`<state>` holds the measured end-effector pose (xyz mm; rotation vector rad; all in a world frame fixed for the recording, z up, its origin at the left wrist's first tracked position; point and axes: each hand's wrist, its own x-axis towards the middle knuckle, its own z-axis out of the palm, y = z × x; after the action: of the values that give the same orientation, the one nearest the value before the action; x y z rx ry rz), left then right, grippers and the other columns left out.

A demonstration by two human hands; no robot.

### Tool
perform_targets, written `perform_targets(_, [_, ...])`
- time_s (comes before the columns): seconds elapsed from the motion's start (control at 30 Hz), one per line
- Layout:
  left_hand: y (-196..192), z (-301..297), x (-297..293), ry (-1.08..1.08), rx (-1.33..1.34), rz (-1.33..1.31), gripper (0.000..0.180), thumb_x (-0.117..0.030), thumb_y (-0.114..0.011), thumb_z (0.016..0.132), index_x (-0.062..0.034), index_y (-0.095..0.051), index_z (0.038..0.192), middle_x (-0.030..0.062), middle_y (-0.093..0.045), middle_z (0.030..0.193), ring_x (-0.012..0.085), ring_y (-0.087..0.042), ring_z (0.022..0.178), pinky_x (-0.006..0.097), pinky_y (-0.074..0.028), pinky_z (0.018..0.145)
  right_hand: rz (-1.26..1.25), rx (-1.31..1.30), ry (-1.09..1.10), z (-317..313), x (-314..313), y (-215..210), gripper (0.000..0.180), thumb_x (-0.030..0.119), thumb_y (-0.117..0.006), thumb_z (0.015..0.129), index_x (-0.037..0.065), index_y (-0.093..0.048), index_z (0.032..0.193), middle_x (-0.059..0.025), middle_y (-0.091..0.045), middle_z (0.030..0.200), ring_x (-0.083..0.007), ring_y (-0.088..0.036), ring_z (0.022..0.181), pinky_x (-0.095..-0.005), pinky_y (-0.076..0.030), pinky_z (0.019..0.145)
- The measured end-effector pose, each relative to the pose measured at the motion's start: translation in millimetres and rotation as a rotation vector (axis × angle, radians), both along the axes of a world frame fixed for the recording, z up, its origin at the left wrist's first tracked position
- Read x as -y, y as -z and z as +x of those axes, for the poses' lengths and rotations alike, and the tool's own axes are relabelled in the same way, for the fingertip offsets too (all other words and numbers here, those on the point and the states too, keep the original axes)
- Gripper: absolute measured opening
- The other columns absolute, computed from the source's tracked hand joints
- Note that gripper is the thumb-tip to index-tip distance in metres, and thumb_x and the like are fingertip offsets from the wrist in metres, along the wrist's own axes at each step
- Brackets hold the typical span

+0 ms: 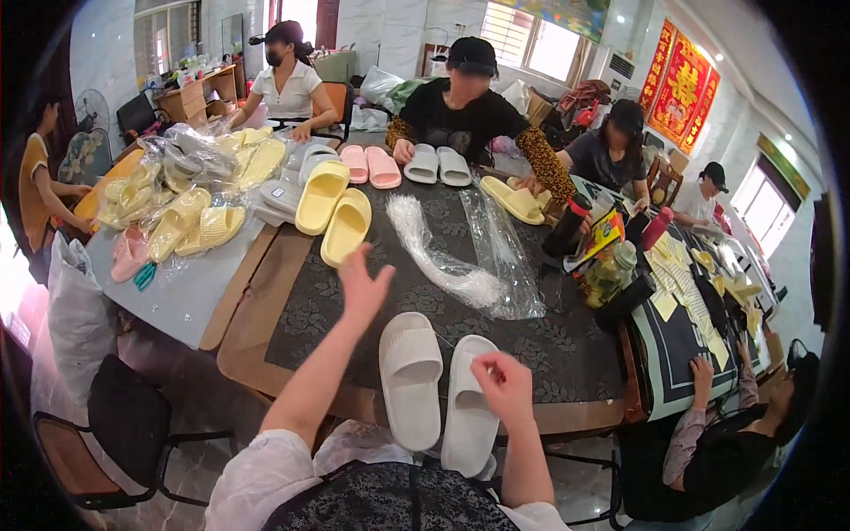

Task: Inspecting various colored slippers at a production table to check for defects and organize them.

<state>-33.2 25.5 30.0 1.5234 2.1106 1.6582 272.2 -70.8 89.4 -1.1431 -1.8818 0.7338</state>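
Two white slippers (411, 380) lie side by side at the table's near edge, toes pointing away from me. Over the strap of the right-hand white slipper (471, 427) is my right hand (505, 387), its fingers curled into a pinch; whatever they hold, if anything, is too small to make out. My left hand (363, 285) reaches forward with fingers spread and nothing in it, just short of a pair of yellow slippers (346, 228). Beyond the white pair, a bundle of thin clear strands (416, 230) lies partly in a clear plastic bag (505, 261).
Bagged yellow slippers (180, 221) are heaped at the left, near teal-handled scissors (144, 277). Pink slippers (382, 167) and grey slippers (437, 165) stand at the far edge. Bottles and a jar (611, 272) crowd the right. Several people work around the tables; a chair (128, 425) stands left.
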Motion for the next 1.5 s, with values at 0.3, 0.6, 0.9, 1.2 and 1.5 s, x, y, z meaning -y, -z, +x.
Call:
perform_targets(0.3, [-9.1, -135.0, -47.2, -0.265, -0.038, -0.389, 0.114, -0.04, -0.085, 0.061, -0.0131, -0.019, 0.151, 0.0445, -0.007, 0.144, 0.0539, -0.025, 0.133, 0.047, -0.032, 0.108, -0.228, 0.424, -0.182, 6.5, 49.0, 7.5, 0.041, 0.042, -0.073, 0.079, 0.006, -0.067, 0.099, -0.0057, -0.066, 0.074, -0.022, -0.065, 0.067, -0.034, -0.052, 0.064])
perform_targets(0.6, [36.7, -139.9, -40.4, -0.283, -0.079, -0.107, 0.067, -0.025, -0.078, 0.063, 0.001, -0.06, 0.122, 0.0273, -0.056, 0.114, 0.0359, -0.05, 0.114, 0.041, -0.043, 0.096, -0.07, 0.582, 0.135, -22.9, 40.1, 33.9, 0.058, 0.059, -0.067, 0.078, 0.003, -0.06, 0.088, -0.0098, -0.063, 0.067, -0.0286, -0.065, 0.064, -0.0398, -0.051, 0.059])
perform_targets(0.9, [22.8, -60.1, 55.7, 0.018, 0.295, 0.037, 0.055, -0.013, -0.079, 0.072, 0.0002, -0.059, 0.122, 0.0162, -0.043, 0.121, 0.02, -0.064, 0.081, 0.031, -0.055, 0.076, -0.016, 0.742, 0.162, -38.0, 27.2, 43.5, 0.067, 0.065, -0.058, 0.081, -0.002, -0.062, 0.078, -0.019, -0.066, 0.072, -0.0347, -0.066, 0.065, -0.0453, -0.052, 0.055])
perform_targets(1.2, [28.0, -21.9, 154.2, 0.166, 0.398, -0.221, 0.058, -0.011, -0.078, 0.073, -0.0017, -0.053, 0.125, 0.0152, -0.044, 0.117, 0.0197, -0.065, 0.081, 0.03, -0.055, 0.074, -0.024, 0.591, 0.193, -11.8, 9.7, 57.0, 0.045, 0.046, -0.063, 0.08, 0.001, -0.064, 0.072, -0.0183, -0.065, 0.069, -0.037, -0.066, 0.069, -0.0466, -0.052, 0.063])
perform_targets(1.5, [7.0, 26.1, 220.7, 0.426, 0.348, -0.462, 0.05, -0.013, -0.077, 0.075, -0.004, -0.052, 0.117, 0.0161, -0.042, 0.114, 0.0229, -0.067, 0.083, 0.032, -0.057, 0.075, -0.101, 0.685, 0.682, 155.6, -41.4, 57.6, 0.042, 0.041, -0.069, 0.079, -0.001, -0.063, 0.079, -0.0214, -0.066, 0.08, -0.0393, -0.064, 0.076, -0.0485, -0.05, 0.071])
